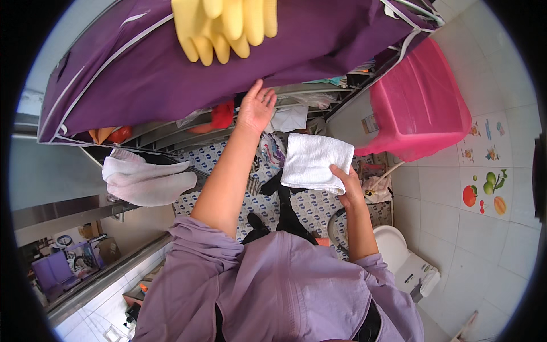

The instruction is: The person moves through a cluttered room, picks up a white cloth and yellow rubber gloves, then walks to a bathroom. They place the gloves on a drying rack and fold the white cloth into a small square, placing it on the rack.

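Note:
My right hand (351, 188) grips a folded white towel (318, 160) by its lower right corner, thumb on top. Palm up and fingers spread, my left hand (257, 109) reaches to the lower edge of a purple fabric cover (158, 72). A fingertip meets that edge; nothing is seen in the palm. Under the cover, rack shelves show a red cloth (222, 114), a white cloth (289, 118) and a clear plastic bag (316, 100). Most of what lies deeper inside is hidden by the cover.
Yellow rubber gloves (226, 25) lie on the cover. A pink plastic cover (421, 102) drapes over a pale appliance at right. White cloths (145, 175) hang at left beside a window opening. Below right stands a toilet (391, 246). The floor (205, 156) is patterned.

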Available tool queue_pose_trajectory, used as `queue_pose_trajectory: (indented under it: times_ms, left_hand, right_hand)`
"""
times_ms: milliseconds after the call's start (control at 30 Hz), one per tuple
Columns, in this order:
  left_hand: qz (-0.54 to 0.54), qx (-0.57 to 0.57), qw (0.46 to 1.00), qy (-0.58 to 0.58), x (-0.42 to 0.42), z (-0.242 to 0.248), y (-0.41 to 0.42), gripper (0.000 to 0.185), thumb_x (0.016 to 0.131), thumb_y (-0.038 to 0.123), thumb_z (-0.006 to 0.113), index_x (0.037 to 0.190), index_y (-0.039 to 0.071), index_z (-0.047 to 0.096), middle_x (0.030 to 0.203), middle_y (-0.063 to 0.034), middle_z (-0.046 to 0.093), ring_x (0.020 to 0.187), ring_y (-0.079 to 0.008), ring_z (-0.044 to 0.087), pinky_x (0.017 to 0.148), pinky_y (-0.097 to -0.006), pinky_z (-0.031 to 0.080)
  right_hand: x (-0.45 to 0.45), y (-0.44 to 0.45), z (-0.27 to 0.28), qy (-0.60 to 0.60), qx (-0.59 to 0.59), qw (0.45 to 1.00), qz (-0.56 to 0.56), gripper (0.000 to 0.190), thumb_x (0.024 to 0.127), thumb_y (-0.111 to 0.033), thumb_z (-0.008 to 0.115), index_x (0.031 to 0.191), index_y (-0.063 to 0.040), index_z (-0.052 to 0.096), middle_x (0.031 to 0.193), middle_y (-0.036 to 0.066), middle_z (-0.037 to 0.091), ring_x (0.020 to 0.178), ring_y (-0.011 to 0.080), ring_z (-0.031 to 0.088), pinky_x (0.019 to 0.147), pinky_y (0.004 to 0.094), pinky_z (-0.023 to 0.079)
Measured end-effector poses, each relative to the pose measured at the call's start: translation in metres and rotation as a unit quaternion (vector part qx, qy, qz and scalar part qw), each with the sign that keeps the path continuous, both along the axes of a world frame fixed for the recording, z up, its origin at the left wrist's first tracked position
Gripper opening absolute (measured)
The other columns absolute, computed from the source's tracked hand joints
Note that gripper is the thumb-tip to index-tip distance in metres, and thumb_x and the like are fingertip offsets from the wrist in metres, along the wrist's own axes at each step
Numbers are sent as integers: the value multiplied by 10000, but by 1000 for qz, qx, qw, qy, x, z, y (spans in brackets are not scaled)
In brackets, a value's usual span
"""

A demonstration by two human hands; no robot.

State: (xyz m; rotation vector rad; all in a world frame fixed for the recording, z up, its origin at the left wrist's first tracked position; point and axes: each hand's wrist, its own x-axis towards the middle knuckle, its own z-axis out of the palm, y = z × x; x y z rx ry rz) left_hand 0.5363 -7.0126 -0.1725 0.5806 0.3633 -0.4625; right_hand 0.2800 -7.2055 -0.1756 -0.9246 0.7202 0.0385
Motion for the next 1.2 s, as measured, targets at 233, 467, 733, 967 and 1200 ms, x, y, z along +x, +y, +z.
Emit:
queue_pose_trajectory:
  times_ms: [233,467,733,967,1200]
  left_hand:
    - [-21,-65,998,-14,-16,48,11,388,881,108,575,1242,21,465,1293,-162,487,1260,-307,421,1131,-466,311]
    - [-35,-156,977,-144,-23,163,36,337,898,131,505,1210,5,497,1251,-158,533,1215,-307,467,1118,-480,310]
    - [46,-146,959,-241,4,231,38,342,976,114,402,1280,-37,435,1296,-212,483,1256,-344,446,1141,-485,315]
    - [51,-118,963,-236,5,228,33,365,987,150,403,1302,-35,399,1325,-221,444,1281,-340,422,1145,-479,316]
    - [37,-119,962,-242,11,221,38,351,976,154,444,1267,-42,423,1265,-207,491,1225,-320,471,1123,-461,351]
  right_hand:
    - [24,-27,0,-27,-29,999,26,406,855,-87,679,1227,4,545,1091,107,650,973,202,638,839,340,515]
    - [90,-32,30,-106,-7,991,86,454,858,-93,675,1270,5,511,1144,118,626,1024,223,624,878,354,513]
    - [173,-26,42,-162,73,975,134,507,826,-80,705,1279,-4,489,1177,132,608,1057,276,620,897,412,523]
    - [273,-14,55,-124,36,981,145,481,809,-119,738,1233,-66,517,1166,102,604,1026,259,620,868,444,537]
    - [365,-22,48,-246,210,940,108,361,897,-280,614,1196,-81,583,1166,105,645,1051,298,624,923,483,503]
